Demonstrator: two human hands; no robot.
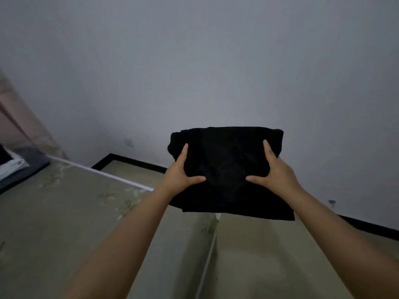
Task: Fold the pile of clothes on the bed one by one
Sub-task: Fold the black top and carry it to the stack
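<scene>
far left: a stack of folded items, white and dark, sits at the frame edge on the bed, under a pinkish net curtain. it is well apart from your hands. the unfolded pile cannot be seen from here.

left hand: grasping the left side of the folded black garment, thumb laid across the front, one finger up along the side, the rest hidden behind the cloth. right hand: grasping the right side the same way, thumb pointing in toward the left thumb. the garment is held in the air, off the bed, out over the far side of the mattress toward the grey wall.

risk: the lower edge hangs loose below both thumbs and sits uneven, lower on the right. if you ease either thumb or tilt the bundle forward, the layers likely slide apart and the fold opens. a one-handed carry would probably let the free side droop.

risk: the bed's far edge, with its white trim, runs just under the garment, and dark floor trim shows beyond. setting down here could drop it off the bed.

room: the bed surface between your forearms and to the left shows no obstacles. a seam runs down the middle; a set-down across it may ruck the fold.
</scene>
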